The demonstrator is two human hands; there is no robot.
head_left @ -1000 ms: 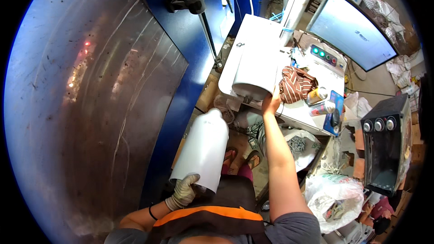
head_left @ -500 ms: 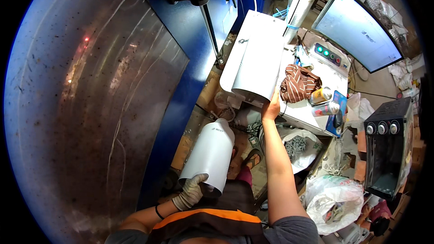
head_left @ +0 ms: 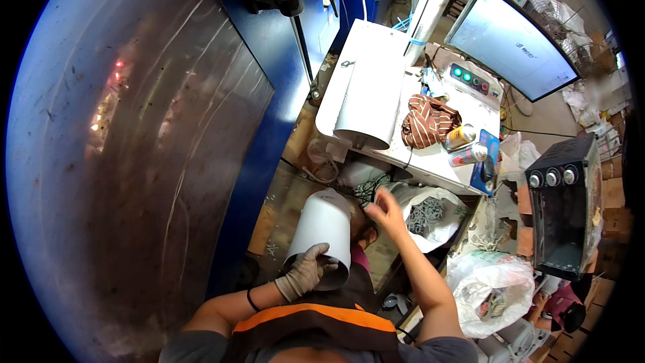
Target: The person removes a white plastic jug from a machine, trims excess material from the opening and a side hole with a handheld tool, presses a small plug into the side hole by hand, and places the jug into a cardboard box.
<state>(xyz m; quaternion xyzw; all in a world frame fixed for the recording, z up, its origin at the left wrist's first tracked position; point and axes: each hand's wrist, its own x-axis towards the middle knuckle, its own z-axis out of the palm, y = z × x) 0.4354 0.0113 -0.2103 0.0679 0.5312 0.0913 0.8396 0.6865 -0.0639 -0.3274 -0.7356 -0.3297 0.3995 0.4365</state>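
Observation:
My left hand point(head_left: 306, 274), in a grey work glove, grips the open lower rim of a white hollow cylinder point(head_left: 321, 225) that narrows at its far end. The cylinder is tilted in front of my lap, its open end towards me. My bare right hand point(head_left: 387, 214) is in the air to the right of it, holding nothing, fingers apart. A second white hollow cylinder point(head_left: 371, 97) lies on the white worktable point(head_left: 332, 104) with its open end facing me. My right hand is apart from both cylinders.
On the worktable are a brown striped cloth point(head_left: 430, 121), two spray cans point(head_left: 467, 154) and a button box point(head_left: 469, 79). A monitor point(head_left: 514, 40) stands behind. To the right are white bags point(head_left: 490, 289) and a black oven point(head_left: 564, 208). A blue machine point(head_left: 248, 134) fills the left; another person point(head_left: 564, 306) is lower right.
My right hand has let go of the cylinder on the worktable and come back towards me. The held cylinder has shifted slightly right, nearer upright, with my left hand still gripping it.

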